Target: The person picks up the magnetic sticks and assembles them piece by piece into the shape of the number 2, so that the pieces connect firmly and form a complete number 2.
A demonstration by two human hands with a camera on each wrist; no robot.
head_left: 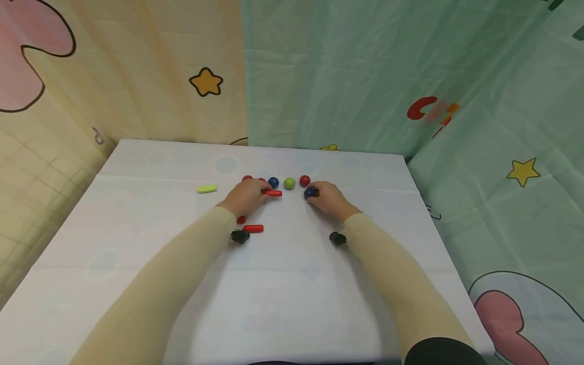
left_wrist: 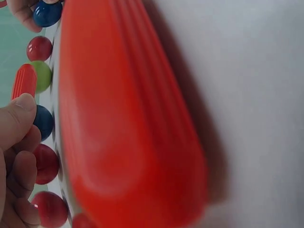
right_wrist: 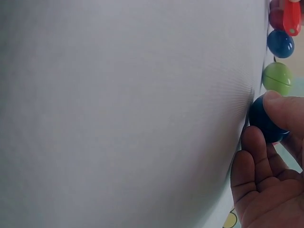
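Observation:
My left hand (head_left: pixel 248 196) pinches a small red ridged stick (head_left: pixel 275 193) between thumb and fingers, just above the table in front of a row of balls. In the left wrist view the stick's rounded end points up past the thumb. My right hand (head_left: pixel 329 198) holds a dark blue ball (head_left: pixel 311 192) low at the table, with thumb and fingertips round it. Between the hands the row shows a blue ball (head_left: pixel 273 182), a green ball (head_left: pixel 289 183) and a red ball (head_left: pixel 304 180). Two more red balls (left_wrist: pixel 46 164) sit behind my left hand, partly hidden.
A yellow-green stick (head_left: pixel 207 188) lies left of my left hand. Near the left wrist lie another red stick (head_left: pixel 253 228) and a small red piece (head_left: pixel 241 219), partly covered. The white-covered table (head_left: pixel 283 304) meets patterned curtains (head_left: pixel 319 76) at its back edge.

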